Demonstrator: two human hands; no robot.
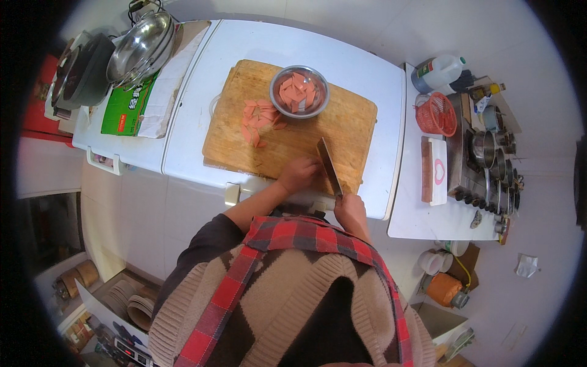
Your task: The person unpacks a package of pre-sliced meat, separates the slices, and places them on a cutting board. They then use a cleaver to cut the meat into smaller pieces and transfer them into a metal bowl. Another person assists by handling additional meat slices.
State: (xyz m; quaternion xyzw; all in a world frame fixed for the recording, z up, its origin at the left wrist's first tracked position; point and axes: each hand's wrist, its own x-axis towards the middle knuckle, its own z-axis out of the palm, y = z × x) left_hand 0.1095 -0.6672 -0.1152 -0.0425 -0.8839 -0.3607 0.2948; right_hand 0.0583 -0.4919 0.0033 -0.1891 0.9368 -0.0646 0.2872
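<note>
My right hand [351,210] grips the handle of a cleaver [328,163], whose blade stands edge-down over the front part of a wooden cutting board [298,141]. Just left of the blade, my left hand [300,174] is curled low at the board's near edge. Whatever may be under its fingers is hidden. Pink slices of what looks like ham sausage [257,118] lie loosely piled on the board's left half. A steel bowl [278,102] at the board's back holds more pink slices [297,91].
The board rests on a white chest freezer [197,151]. Steel pans [142,50] and a green printed carton [124,110] are at the left. On the right stand a red plastic basket [435,114], a white box [439,170], a large jug [440,73] and several steel pots [484,149].
</note>
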